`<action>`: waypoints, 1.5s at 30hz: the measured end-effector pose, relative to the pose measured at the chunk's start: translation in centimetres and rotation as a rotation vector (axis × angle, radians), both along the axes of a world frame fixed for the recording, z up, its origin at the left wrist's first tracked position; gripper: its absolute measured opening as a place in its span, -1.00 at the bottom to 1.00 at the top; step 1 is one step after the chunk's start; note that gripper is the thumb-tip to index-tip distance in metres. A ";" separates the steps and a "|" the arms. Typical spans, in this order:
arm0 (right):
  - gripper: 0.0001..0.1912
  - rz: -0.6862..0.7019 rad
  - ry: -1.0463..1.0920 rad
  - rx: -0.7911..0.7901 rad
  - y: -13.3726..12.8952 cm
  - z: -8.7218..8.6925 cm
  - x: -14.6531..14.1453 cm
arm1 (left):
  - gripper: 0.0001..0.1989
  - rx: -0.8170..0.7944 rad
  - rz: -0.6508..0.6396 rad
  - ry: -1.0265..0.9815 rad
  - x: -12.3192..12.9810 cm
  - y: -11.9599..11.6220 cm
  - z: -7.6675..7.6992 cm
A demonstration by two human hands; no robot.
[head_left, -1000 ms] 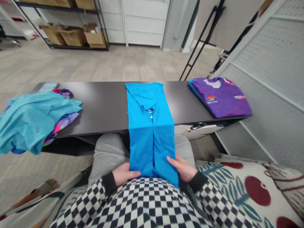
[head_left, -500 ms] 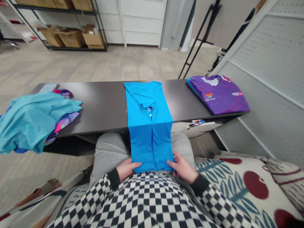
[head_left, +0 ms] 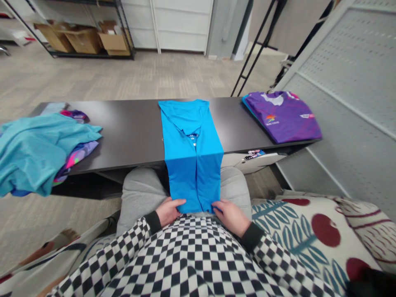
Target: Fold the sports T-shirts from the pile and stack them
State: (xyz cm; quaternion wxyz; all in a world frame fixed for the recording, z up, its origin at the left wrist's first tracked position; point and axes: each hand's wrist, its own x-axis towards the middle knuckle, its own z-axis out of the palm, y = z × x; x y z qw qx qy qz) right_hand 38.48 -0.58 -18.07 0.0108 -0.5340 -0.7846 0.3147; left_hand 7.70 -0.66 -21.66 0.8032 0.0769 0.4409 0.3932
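A bright blue shirt (head_left: 194, 144) lies lengthwise over the dark table (head_left: 133, 132), its sides folded in to a centre line and its near end hanging over the edge above my lap. At its lower left corner my left hand (head_left: 168, 210) pinches the fabric, thumb on top. My right hand (head_left: 230, 214) grips the lower right corner, fingers closed on the cloth. White print shows in the gap between the folded sides.
Crumpled teal and patterned clothes (head_left: 40, 144) lie at the table's left end. Folded purple shirts (head_left: 281, 117) are stacked at the right end. A patterned cushion (head_left: 297, 231) is on my right, beside a grey perforated panel (head_left: 355, 103). Boxes (head_left: 83, 39) stand on a shelf behind.
My right hand has moved inward and slightly up with its corner of the blue shirt, and the hem looks narrower. The whole view has shifted a little.
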 end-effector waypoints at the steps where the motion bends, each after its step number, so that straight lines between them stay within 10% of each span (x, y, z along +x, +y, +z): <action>1: -0.74 0.004 -0.065 -0.002 0.0 0.3 -0.3 | -0.33 -0.027 -0.012 0.038 -0.1 0.0 -0.1; 13: -0.65 0.023 -0.380 0.253 0.5 2.4 -3.2 | -0.40 -0.050 -0.086 0.322 -0.2 -0.3 -1.9; 26: -0.81 0.234 -0.048 0.081 2.8 -1.5 -4.5 | -0.38 -0.001 -0.117 0.283 -0.5 -0.4 -2.6; 38: -0.76 0.150 0.091 -0.104 4.1 -0.7 -3.2 | -0.41 0.007 -0.126 0.326 -0.6 -0.3 -3.0; 45: -0.73 -0.115 0.233 0.108 3.7 0.8 -4.8 | -0.40 0.008 -0.117 0.300 -0.5 -0.4 -3.3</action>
